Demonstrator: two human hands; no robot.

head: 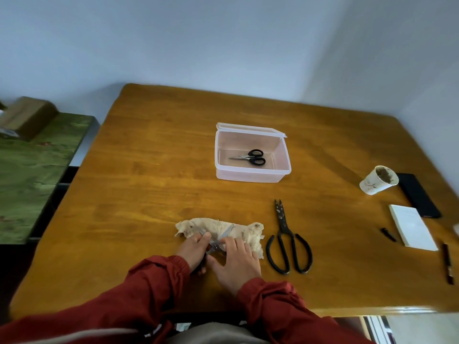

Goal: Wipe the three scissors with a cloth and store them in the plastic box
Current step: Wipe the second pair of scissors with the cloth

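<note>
My left hand point(193, 252) grips the scissors point(219, 240), my right hand point(236, 260) presses flat on them; the blades point toward the box point(250, 176), farther in.

Grip at the near edge of the table point(149, 170), everything else fanned out behind and to the right.
Left hand point(193, 249) gripped the held scissors point(218, 240) on the cloth point(243, 230), right hand point(236, 261) resting flat alongside. Just right of the grip lay the large scissors point(288, 244). Well behind it sat the plastic box point(248, 173) with the small scissors point(249, 157) inside. Far right sat the cup point(372, 184) and notepad point(412, 227).
</note>
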